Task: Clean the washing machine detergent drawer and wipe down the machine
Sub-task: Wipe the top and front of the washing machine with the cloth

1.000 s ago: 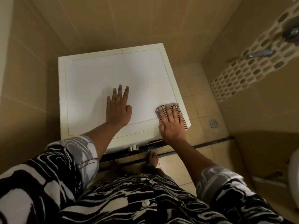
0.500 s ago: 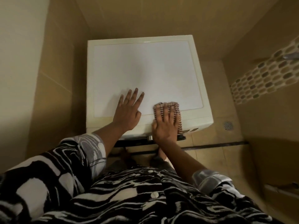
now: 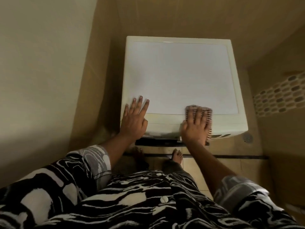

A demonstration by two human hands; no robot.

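Our right hand [image 3: 195,124], fingers spread, presses the cloth [image 3: 209,129] on the washing machine [image 3: 181,71] to rub its near edge. Our flat left hand [image 3: 134,120], fingers spread too, steadies us

Around you: tight tiled corner, dim warm light. Pale plain wall [image 3: 41,63] at your left, darker toward its lower part. Beige large-tile wall [image 3: 181,17] ahead of you. At your right, tiled side wall [image 3: 280,52] crossed by mosaic band [image 3: 280,98] of oval pebbles, grey and tan. Beige tile floor [image 3: 198,164]; round metal drain [image 3: 247,138] near right wall; dark strip [image 3: 231,157] runs across floor, nearer you than drain.
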